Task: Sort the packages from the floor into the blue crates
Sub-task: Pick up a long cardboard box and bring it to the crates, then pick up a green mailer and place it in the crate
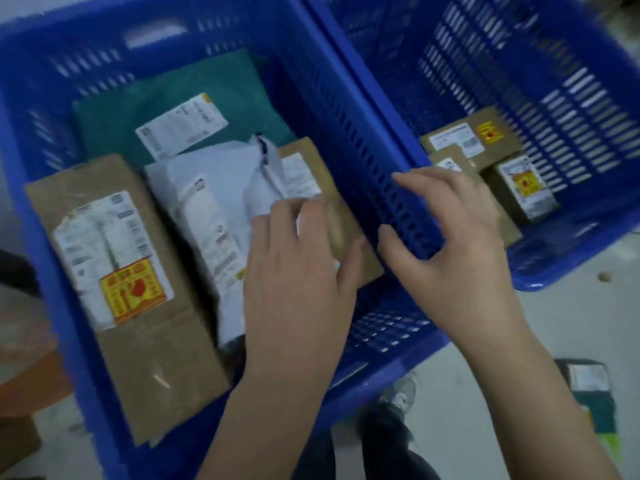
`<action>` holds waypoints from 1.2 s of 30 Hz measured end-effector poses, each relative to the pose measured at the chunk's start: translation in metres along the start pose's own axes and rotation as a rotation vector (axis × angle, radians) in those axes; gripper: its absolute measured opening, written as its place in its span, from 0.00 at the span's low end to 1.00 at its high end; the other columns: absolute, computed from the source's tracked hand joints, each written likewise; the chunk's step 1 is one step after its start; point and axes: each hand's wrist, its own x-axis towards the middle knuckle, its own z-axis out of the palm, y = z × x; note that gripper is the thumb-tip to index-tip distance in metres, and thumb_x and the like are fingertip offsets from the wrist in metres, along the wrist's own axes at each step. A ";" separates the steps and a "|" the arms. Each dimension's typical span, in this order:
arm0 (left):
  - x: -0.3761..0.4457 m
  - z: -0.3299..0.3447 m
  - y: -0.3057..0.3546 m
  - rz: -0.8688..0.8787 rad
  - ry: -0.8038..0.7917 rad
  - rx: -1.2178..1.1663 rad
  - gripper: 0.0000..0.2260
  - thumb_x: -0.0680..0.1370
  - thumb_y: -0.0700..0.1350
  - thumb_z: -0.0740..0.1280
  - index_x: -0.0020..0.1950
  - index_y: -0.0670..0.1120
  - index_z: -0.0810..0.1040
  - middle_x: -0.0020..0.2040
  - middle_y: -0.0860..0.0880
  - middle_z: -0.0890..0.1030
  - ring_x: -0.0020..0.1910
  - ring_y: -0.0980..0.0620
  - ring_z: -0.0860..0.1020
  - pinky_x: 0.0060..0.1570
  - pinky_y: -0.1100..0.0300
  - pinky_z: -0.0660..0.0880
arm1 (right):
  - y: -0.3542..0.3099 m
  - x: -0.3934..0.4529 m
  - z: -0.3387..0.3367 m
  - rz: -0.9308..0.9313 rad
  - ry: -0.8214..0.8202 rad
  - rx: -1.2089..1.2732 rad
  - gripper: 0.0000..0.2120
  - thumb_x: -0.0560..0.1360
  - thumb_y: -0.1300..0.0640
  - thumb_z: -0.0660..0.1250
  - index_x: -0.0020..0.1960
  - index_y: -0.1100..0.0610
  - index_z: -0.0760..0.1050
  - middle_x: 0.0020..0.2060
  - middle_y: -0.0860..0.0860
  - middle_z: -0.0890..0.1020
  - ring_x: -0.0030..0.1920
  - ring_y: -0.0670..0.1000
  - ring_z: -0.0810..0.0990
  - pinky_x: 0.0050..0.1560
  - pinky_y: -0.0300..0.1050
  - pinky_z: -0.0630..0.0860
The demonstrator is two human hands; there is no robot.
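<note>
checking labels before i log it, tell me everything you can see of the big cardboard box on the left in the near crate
The big cardboard box is a long, flat brown carton lying face up along the left wall of the near blue crate. A white shipping label covers its upper half, with a yellow and red warning sticker at the label's lower end; the print is too blurred to read. Clear tape runs across it. A white poly mailer lies against its right edge. Neither hand touches it.

left crate (45, 174): brown boxes, white bag, green bag lie flat inside
right crate (571, 237): three small brown boxes in near corner
</note>
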 end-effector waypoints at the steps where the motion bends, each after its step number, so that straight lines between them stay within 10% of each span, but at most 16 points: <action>1: 0.001 0.009 0.017 0.051 -0.044 -0.018 0.18 0.75 0.49 0.68 0.61 0.41 0.75 0.56 0.43 0.77 0.53 0.42 0.75 0.50 0.52 0.72 | 0.016 -0.003 -0.015 0.037 0.032 0.000 0.21 0.70 0.54 0.67 0.63 0.54 0.74 0.58 0.48 0.74 0.60 0.51 0.69 0.58 0.37 0.66; 8: -0.023 0.088 0.123 0.555 -0.290 0.043 0.15 0.76 0.47 0.64 0.60 0.43 0.78 0.57 0.46 0.81 0.54 0.41 0.77 0.50 0.46 0.76 | 0.134 -0.060 -0.093 0.297 0.347 -0.119 0.18 0.68 0.56 0.69 0.58 0.58 0.78 0.58 0.53 0.77 0.61 0.57 0.72 0.60 0.24 0.55; 13: -0.068 0.174 0.189 0.842 -0.383 0.170 0.14 0.70 0.44 0.63 0.54 0.44 0.80 0.50 0.47 0.83 0.45 0.43 0.80 0.40 0.52 0.77 | 0.231 -0.134 -0.121 0.600 0.452 -0.039 0.17 0.70 0.57 0.66 0.59 0.56 0.75 0.57 0.50 0.77 0.59 0.51 0.71 0.51 0.29 0.64; 19: -0.119 0.304 0.227 0.961 -0.859 0.501 0.19 0.77 0.49 0.59 0.68 0.47 0.68 0.61 0.49 0.75 0.57 0.46 0.72 0.49 0.54 0.70 | 0.349 -0.239 -0.138 0.942 0.283 -0.109 0.20 0.72 0.61 0.66 0.63 0.62 0.72 0.58 0.57 0.76 0.59 0.57 0.73 0.52 0.42 0.65; 36: -0.204 0.521 0.339 0.908 -1.232 0.820 0.24 0.79 0.54 0.58 0.70 0.41 0.64 0.66 0.42 0.71 0.62 0.42 0.71 0.56 0.51 0.71 | 0.520 -0.437 -0.124 1.757 0.126 0.571 0.24 0.74 0.51 0.65 0.66 0.59 0.66 0.58 0.57 0.77 0.50 0.54 0.75 0.48 0.43 0.69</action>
